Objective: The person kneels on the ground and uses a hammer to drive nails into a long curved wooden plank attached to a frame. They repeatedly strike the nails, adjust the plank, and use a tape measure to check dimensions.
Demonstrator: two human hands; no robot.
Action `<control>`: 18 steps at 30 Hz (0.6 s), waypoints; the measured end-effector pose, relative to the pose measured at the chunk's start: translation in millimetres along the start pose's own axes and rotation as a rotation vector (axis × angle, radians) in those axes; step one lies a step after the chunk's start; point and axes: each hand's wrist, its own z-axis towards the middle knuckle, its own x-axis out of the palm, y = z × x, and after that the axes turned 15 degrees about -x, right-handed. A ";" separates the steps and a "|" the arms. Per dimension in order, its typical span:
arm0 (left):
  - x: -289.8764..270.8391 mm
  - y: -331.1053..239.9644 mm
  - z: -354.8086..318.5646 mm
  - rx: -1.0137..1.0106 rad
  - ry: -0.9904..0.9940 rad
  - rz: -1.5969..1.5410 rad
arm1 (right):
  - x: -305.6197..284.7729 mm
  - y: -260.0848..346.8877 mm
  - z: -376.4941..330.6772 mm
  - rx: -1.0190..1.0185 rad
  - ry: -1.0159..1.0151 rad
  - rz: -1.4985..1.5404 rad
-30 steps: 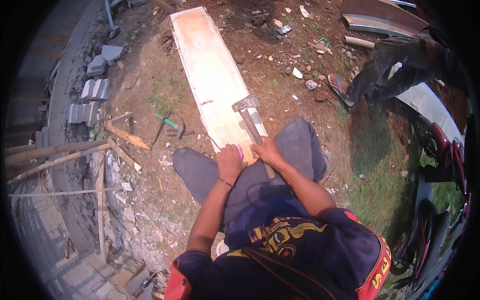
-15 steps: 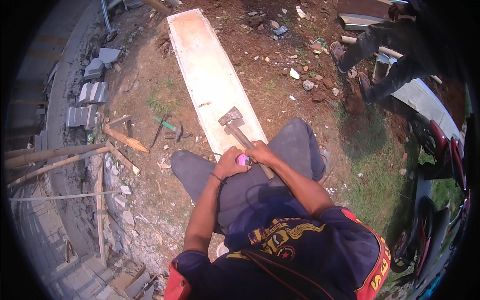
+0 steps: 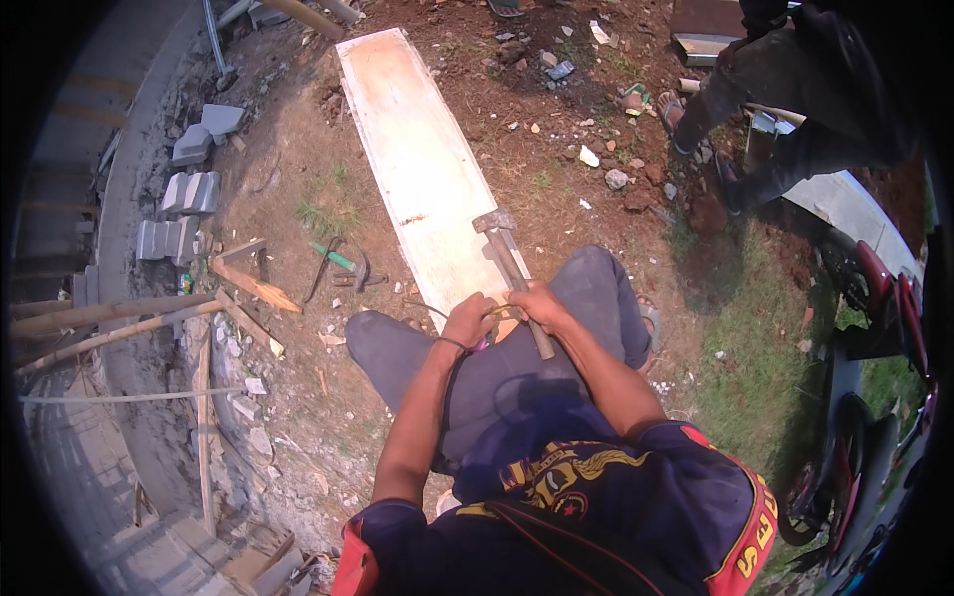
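Observation:
A long white board (image 3: pixel 412 164) lies on the dirt, running away from my knees. My right hand (image 3: pixel 538 299) grips the wooden handle of a hammer (image 3: pixel 505 253). The hammer's metal head rests on the board's near right edge. My left hand (image 3: pixel 469 320) is just beside the right one, at the board's near end, with its fingers curled around a small pink thing (image 3: pixel 481 345). A thin cord (image 3: pixel 425 307) runs left from that hand. My knees in grey trousers straddle the board's end.
Another person's legs in dark trousers and sandals (image 3: pixel 701 114) stand at the upper right. A motorbike (image 3: pixel 874 328) is parked on the right. Grey concrete blocks (image 3: pixel 189 189), wood scraps (image 3: pixel 253 288), a green-handled tool (image 3: pixel 333 258) and poles (image 3: pixel 109 318) lie to the left.
My left hand has lifted off the board and closed on the small pink thing. The hammer head swung left, then back right. The other person has shifted their legs.

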 end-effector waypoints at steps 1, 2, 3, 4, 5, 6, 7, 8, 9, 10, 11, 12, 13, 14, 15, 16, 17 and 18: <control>3.8 -3.0 0.3 -0.008 -0.032 0.087 | -2.1 -1.2 2.0 0.029 -0.022 -0.010; 7.9 -6.6 2.0 -0.025 -0.059 0.177 | -3.1 -2.3 4.0 0.011 -0.050 -0.141; 11.9 -10.2 4.2 -0.042 -0.096 0.273 | -4.3 -3.0 5.3 -0.063 -0.079 -0.236; 16.5 -13.9 4.7 -0.052 -0.110 0.298 | -4.9 -3.1 6.3 -0.067 -0.117 -0.361; 20.2 -17.3 5.8 -0.063 -0.132 0.330 | -5.6 -2.5 6.7 -0.053 -0.171 -0.494; 22.4 -20.4 6.9 -0.083 -0.136 0.366 | -6.5 -1.0 7.2 -0.075 -0.202 -0.459; 24.2 -23.2 7.7 -0.113 -0.151 0.352 | -7.5 0.9 7.6 -0.077 -0.251 -0.433; 25.6 -26.1 9.1 -0.151 -0.144 0.341 | -9.2 3.3 8.2 -0.080 -0.284 -0.393; 27.5 -29.3 10.3 -0.190 -0.137 0.329 | -10.7 5.4 8.9 -0.082 -0.325 -0.373; 28.9 -32.4 11.6 -0.124 -0.173 0.245 | -12.7 7.5 10.2 -0.091 -0.345 -0.341; 30.6 -35.7 13.7 -0.060 -0.210 0.161 | -14.2 8.5 11.4 -0.098 -0.371 -0.309; 32.7 -39.4 16.1 -0.043 -0.230 0.093 | -14.7 8.4 13.0 -0.092 -0.380 -0.319; 35.6 -43.4 18.8 -0.108 -0.219 -0.130 | -15.3 7.4 14.9 -0.080 -0.393 -0.328; 39.6 -48.6 23.8 -0.219 -0.192 -0.335 | -14.5 4.9 16.6 -0.085 -0.411 -0.346; 42.4 -53.5 30.1 -0.300 -0.176 -0.549 | -13.6 1.8 18.7 -0.078 -0.426 -0.284; 43.1 -57.0 38.4 -0.339 -0.209 -0.555 | -11.5 -2.3 20.4 -0.086 -0.446 -0.231; 41.6 -58.9 44.7 -0.438 -0.116 -0.625 | -9.1 -6.6 22.2 -0.060 -0.461 -0.190; 38.7 -59.9 49.7 -0.538 -0.023 -0.693 | -7.6 -10.3 23.5 -0.096 -0.484 -0.119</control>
